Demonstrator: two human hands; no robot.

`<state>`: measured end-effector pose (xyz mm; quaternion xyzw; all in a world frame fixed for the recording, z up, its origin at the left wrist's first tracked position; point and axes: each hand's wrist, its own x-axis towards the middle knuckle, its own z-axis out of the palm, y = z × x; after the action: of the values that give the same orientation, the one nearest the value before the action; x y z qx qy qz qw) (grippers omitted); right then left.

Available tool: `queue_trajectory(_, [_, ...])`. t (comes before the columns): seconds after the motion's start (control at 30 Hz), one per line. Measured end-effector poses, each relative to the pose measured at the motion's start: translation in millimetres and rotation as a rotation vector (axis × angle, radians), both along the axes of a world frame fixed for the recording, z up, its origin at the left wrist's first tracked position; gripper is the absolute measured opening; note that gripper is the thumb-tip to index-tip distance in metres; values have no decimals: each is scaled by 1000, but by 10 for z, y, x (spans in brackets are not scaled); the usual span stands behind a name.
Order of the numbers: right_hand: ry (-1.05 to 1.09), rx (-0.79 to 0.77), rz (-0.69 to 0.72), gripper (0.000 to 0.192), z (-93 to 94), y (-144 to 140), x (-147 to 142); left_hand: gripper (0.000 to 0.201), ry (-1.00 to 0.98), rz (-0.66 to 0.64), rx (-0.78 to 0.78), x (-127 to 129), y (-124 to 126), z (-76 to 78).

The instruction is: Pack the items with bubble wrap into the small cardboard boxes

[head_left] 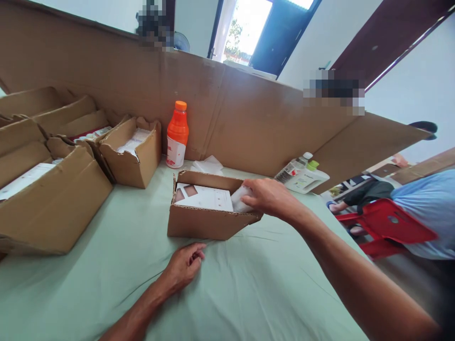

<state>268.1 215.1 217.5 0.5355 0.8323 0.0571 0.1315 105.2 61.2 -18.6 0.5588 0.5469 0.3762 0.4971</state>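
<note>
One small open brown cardboard box; my right hand closed on one white packet inside, my left hand loosely curled, empty, on green cloth.

An orange bottle stands at twelve o'clock against the cardboard wall, open cartons at ten o'clock, a clear bottle at two, a red chair at three.

Small open cardboard box, brown corrugated, standing upright on the green-covered bench, flaps up. Contents: flat white card with two brown squares, lying on the left; white wrapped packet at the right end, partly covered by fingers.
</note>
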Motion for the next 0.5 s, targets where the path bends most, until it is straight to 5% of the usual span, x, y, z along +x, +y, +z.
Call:
queue_trajectory(0.2, [143,-144,16,25,-61,86,64,46,12,-7,33,-3,-4,1])
queue_trajectory(0.5, [-99,39,-22,27,-154,55,-94,45,43,-8,51,4,7,-46])
